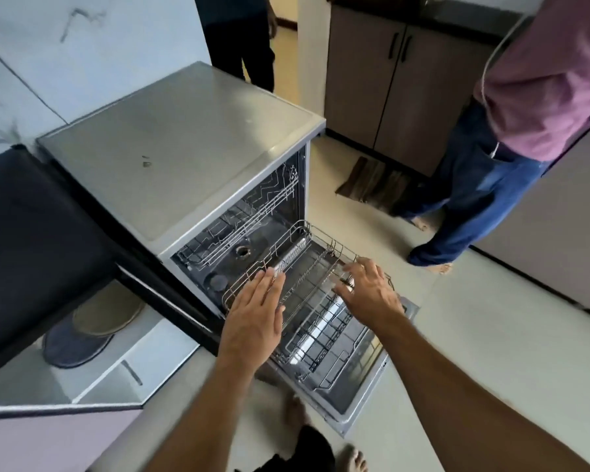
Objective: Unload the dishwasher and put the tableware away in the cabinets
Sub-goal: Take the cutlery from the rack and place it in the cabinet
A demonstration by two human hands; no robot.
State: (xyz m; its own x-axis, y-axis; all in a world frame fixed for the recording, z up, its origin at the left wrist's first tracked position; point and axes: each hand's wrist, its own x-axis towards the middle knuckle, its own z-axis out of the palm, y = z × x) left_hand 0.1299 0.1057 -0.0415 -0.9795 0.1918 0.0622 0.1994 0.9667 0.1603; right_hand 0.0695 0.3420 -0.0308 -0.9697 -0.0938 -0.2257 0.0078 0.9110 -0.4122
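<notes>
Kitchen floor, left hand and right hand flat, fingers straight, over pulled-out rack

Pale tiled floor, brown cabinet doors with black handles, marbled white wall, striped mat by the cabinets.

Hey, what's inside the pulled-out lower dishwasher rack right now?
The lower rack looks empty: bare wire tines, with the open door showing through. The left hand and right hand hover over its far end and cover some wires there, so anything beneath them is hidden.
</notes>
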